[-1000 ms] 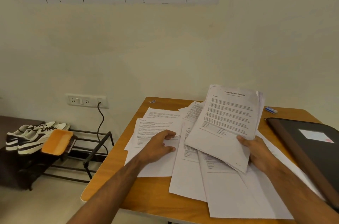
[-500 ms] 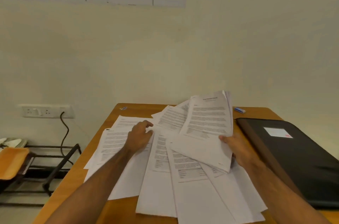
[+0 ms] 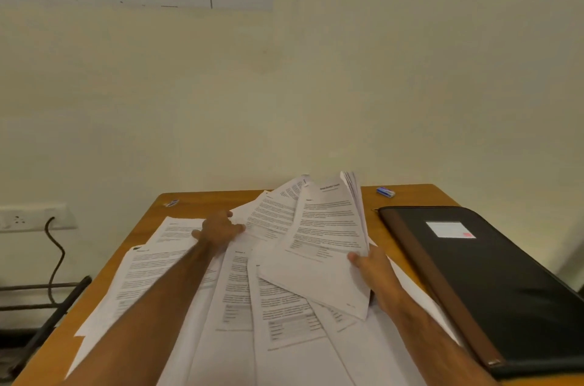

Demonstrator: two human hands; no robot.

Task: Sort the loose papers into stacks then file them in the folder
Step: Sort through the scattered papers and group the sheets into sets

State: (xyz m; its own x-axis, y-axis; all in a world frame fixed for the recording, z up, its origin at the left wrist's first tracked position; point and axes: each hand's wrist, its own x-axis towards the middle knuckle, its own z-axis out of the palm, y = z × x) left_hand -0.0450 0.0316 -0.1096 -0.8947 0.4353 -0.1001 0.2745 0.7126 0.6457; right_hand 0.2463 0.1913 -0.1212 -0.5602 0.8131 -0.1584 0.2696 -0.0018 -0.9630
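Loose printed papers [image 3: 240, 300] lie spread and overlapping across the wooden table [image 3: 148, 215]. My right hand [image 3: 371, 268] grips a raised bundle of sheets [image 3: 328, 234] by its right edge, tilted above the pile. My left hand [image 3: 219, 229] reaches to the far middle of the table and pinches the near corner of a sheet [image 3: 271, 215] there. A closed black folder [image 3: 493, 284] with a brown spine and a white label lies at the right of the table, apart from both hands.
A small blue and white eraser [image 3: 386, 192] lies at the far right edge near the wall. A small clip-like object [image 3: 172, 203] sits at the far left corner. A wall socket [image 3: 22, 219] with a black cable and a dark metal rack [image 3: 47, 306] are left of the table.
My left hand has left the left-hand sheets and moved farther and rightward to a sheet at the back. The view has swung right, and the held bundle has tilted more edge-on.
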